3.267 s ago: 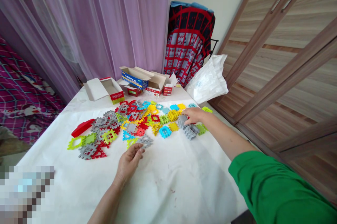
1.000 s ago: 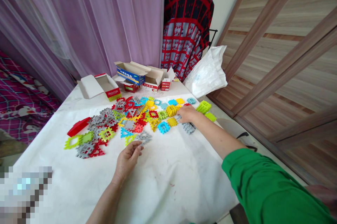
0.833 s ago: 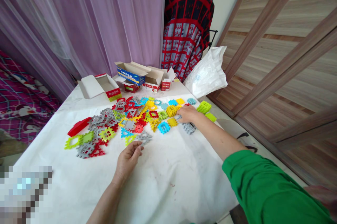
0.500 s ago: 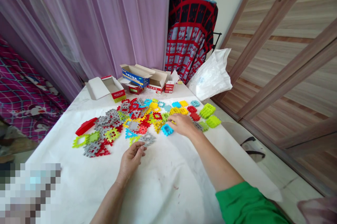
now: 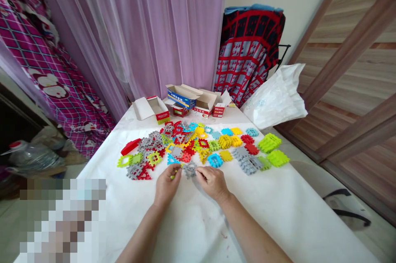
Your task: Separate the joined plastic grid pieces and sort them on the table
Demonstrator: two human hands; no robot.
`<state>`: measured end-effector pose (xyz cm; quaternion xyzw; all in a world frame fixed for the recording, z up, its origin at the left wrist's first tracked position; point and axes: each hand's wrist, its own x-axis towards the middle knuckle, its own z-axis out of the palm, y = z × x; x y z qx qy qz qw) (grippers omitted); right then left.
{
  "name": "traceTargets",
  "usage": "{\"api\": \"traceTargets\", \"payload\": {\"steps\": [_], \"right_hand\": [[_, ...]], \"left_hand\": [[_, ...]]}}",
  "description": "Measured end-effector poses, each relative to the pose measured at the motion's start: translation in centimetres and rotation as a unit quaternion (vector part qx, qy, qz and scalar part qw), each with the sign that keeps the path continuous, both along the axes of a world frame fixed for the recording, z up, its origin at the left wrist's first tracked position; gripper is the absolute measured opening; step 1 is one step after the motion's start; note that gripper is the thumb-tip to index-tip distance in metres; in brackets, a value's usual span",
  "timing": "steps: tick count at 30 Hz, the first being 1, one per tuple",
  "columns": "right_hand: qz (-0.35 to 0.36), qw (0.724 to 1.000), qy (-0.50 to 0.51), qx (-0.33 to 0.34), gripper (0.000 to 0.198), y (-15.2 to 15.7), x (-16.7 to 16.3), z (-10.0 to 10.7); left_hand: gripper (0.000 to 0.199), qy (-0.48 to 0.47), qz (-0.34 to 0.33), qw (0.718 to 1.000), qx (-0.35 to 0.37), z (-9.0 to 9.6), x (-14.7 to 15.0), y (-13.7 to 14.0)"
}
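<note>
My left hand [image 5: 168, 184] is closed, its thumb and fingertips pinching the left edge of a grey interlocking toy piece [image 5: 189, 170] with gaps in it. My right hand [image 5: 215, 182] pinches the same grey piece at its right edge. A bit of lime green shows beside my left fingers. Just behind lies the mixed heap of flat toothed pieces, with a red gear-like piece [image 5: 186, 157] and a blue piece [image 5: 173, 158] nearest. Right of the heap are a blue square piece [image 5: 215, 160], a yellow piece [image 5: 226, 156] and a grey stack [image 5: 247, 160].
Lime green stacks [image 5: 269, 142] stand near the table's right edge. Open cardboard boxes, one a blue box [image 5: 181, 97], line the far side beside a white plastic bag [image 5: 275, 98]. A red curved piece [image 5: 130, 146] lies left, on the white-covered table [image 5: 192, 230].
My right hand has left the yellow pieces and come to the grey piece by my left hand. A yellow piece now lies beside the blue one. The view has turned left.
</note>
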<state>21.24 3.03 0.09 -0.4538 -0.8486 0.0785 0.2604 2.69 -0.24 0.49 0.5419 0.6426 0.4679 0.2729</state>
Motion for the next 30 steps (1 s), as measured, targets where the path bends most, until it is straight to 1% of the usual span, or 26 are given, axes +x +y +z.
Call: {"api": "traceTargets", "payload": {"steps": [1,2,3,5,6,8,9,11,15,18,21,24,27,28,30], "right_hand": [[0.002,1.0,0.011,0.011,0.028,0.0,-0.1,-0.2],[0.004,0.999,0.026,0.025,0.027,0.1,-0.1,-0.5],[0.008,0.998,0.043,0.041,0.026,0.1,-0.2,-0.6],[0.017,0.994,0.081,0.071,0.023,0.2,-0.3,-0.9],[0.022,0.991,0.099,0.083,0.022,0.2,-0.3,-1.0],[0.031,0.987,0.123,0.095,0.02,0.2,-0.2,-1.0],[0.033,0.986,0.13,0.096,0.02,0.2,-0.2,-1.0],[0.034,0.985,0.14,0.093,0.019,0.3,0.0,-1.0],[0.031,0.986,0.143,0.077,0.018,0.5,0.4,-1.0],[0.027,0.989,0.136,0.06,0.018,0.7,0.4,-1.1],[0.025,0.991,0.124,0.044,0.017,0.7,0.3,-1.0],[0.027,0.993,0.108,0.03,0.017,0.6,0.2,-0.8],[0.027,0.995,0.093,0.019,0.018,0.4,0.2,-0.7],[0.026,0.995,0.091,0.016,0.018,0.4,0.2,-0.7],[0.026,0.995,0.09,0.012,0.017,0.3,0.3,-0.7]], "left_hand": [[0.023,0.074,0.013,0.997,0.013,0.6,-0.5,0.5],[0.022,0.151,0.018,0.988,0.021,1.3,-0.9,1.1],[0.024,0.228,0.018,0.973,0.019,2.0,-1.3,1.7],[0.03,0.362,0.014,0.932,-0.006,3.1,-1.7,3.0],[0.033,0.411,0.012,0.911,-0.026,3.5,-1.7,3.6],[0.038,0.477,0.008,0.876,-0.075,4.0,-1.6,4.7],[0.04,0.495,0.007,0.863,-0.1,4.1,-1.4,5.1],[0.038,0.508,-0.001,0.851,-0.137,4.3,-1.3,5.8],[0.032,0.495,-0.011,0.855,-0.15,4.6,-1.5,6.2],[0.036,0.486,0.007,0.86,-0.155,4.9,-2.2,5.9],[0.038,0.474,0.023,0.865,-0.161,4.7,-2.8,5.2],[0.037,0.471,0.007,0.874,-0.122,3.9,-3.1,4.5],[0.04,0.482,-0.023,0.872,-0.079,3.2,-3.0,4.2],[0.041,0.48,-0.03,0.873,-0.08,3.2,-3.0,4.2],[0.035,0.443,-0.032,0.891,-0.094,3.4,-3.0,4.4]]}}
